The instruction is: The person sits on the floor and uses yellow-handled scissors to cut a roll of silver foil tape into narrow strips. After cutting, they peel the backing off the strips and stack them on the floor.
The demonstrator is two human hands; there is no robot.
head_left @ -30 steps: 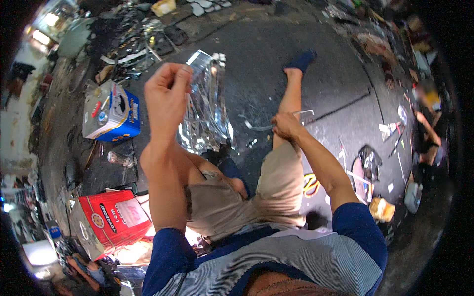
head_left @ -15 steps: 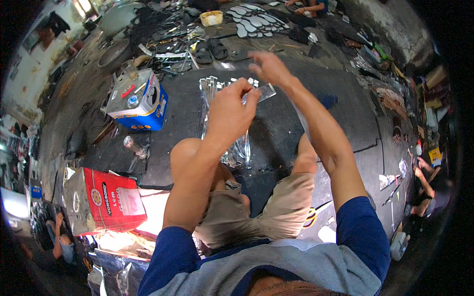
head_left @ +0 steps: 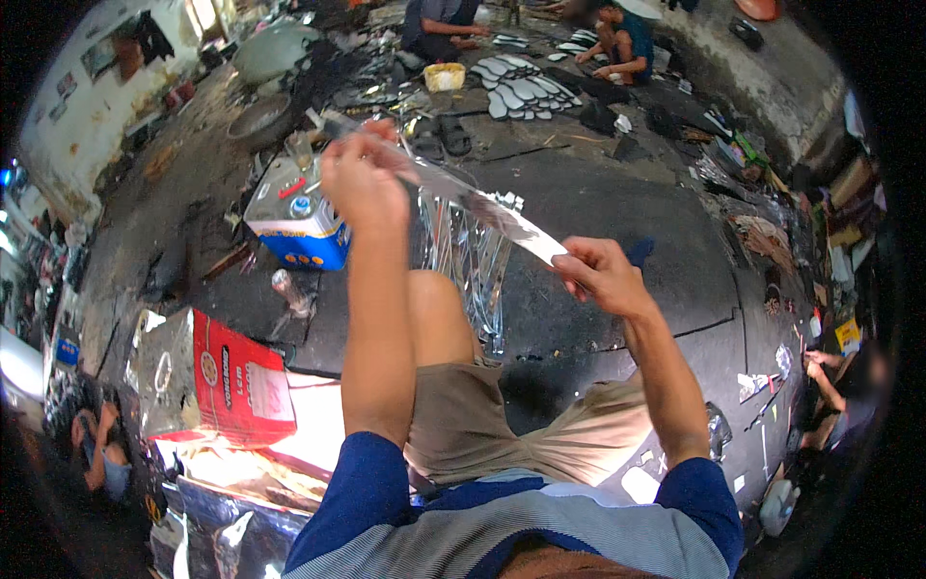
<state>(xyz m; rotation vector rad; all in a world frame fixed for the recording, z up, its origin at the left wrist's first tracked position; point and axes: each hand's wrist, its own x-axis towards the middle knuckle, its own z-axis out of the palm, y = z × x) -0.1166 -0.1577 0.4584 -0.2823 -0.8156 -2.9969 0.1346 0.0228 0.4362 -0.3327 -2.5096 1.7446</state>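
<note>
A long, shiny, flexible strip (head_left: 492, 212) stretches slantwise between my two hands, above the dark floor mat. My left hand (head_left: 367, 183) is closed on its upper left part, with an end sticking out beyond the fingers. My right hand (head_left: 606, 275) pinches the lower right end between thumb and fingers. Below and behind the strip lies a bundle of similar clear, glossy strips (head_left: 473, 265), with small white pieces at its far end. The left hand is partly smeared by motion.
A blue-and-white square can (head_left: 307, 246) with small things on top stands to the left. Nearer sit a glass jar (head_left: 289, 288) and a red can (head_left: 231, 376). Sandals (head_left: 439, 135), a yellowish tub (head_left: 445, 77) and grey sole-shaped pieces (head_left: 521, 89) lie ahead. Other people crouch beyond and at both sides.
My hands have moved apart, the left toward the upper left, the right down and right. The right hand, empty before, now grips the strip's end. The view has tilted up somewhat.
</note>
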